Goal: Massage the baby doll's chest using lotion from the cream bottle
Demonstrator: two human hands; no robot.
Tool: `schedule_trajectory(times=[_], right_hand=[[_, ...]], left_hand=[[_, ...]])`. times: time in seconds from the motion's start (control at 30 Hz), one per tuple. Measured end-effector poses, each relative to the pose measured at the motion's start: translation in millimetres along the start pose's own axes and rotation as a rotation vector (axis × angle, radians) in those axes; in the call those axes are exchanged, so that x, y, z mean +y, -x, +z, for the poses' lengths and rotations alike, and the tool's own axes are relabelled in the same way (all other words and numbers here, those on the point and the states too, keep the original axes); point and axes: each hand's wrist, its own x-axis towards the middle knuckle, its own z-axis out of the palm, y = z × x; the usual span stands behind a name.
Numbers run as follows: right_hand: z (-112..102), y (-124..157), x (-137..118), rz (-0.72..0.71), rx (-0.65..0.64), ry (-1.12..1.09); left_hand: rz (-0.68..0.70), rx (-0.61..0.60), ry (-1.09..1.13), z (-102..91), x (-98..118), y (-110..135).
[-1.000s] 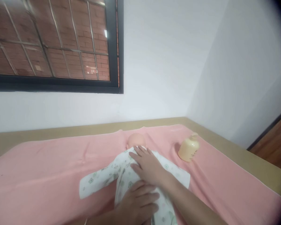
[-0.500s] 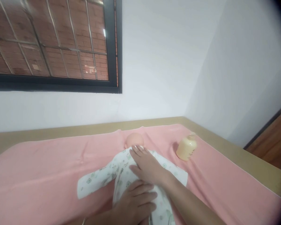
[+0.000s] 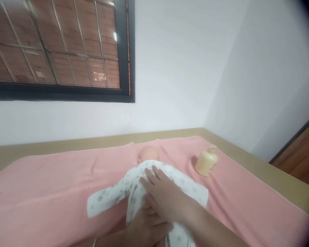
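A baby doll [image 3: 149, 153] in a white patterned sleepsuit [image 3: 110, 195] lies on a pink towel [image 3: 46, 192]. My right hand [image 3: 164, 195] lies flat on the doll's chest with fingers stretched out. My left hand [image 3: 146, 230] rests lower on the doll's body, fingers flat, partly under my right wrist. Only the top of the doll's head shows beyond the suit.
A pale yellow pump bottle [image 3: 207, 163] stands on the towel to the right of the doll. The towel covers a tan surface [image 3: 273, 175] set into a white wall corner. A barred window [image 3: 59, 51] is at upper left.
My right hand has slid down the doll's chest, away from the head and toward my left hand. My left hand has stayed low on the doll's body.
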Motion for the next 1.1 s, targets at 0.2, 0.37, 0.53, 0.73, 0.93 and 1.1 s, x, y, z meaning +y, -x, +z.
schedule_trajectory(times=[0.2, 0.37, 0.53, 0.73, 0.93, 1.1], right_hand=[[-4, -11, 9, 0.013, -0.085, -0.134], [7, -23, 14, 0.121, 0.026, -0.188], [-3, -17, 26, 0.079, 0.045, -0.454], [1, -12, 46, 0.460, 0.339, -0.506], [3, -30, 30, 0.629, 0.206, -0.062], [-4, -44, 52, 0.712, -0.040, -0.142]], left_hand=[[-0.111, -0.100, -0.026, -20.2, 13, -10], [-0.169, -0.014, 0.083, -27.8, 19, -17], [-0.209, 0.030, 0.261, -22.1, -20, 2], [-0.640, -0.024, -0.340, -33.1, -69, -22], [-0.947, -0.193, -0.493, -34.7, -68, -61], [-1.017, -0.253, -0.571, -17.0, -82, -57]])
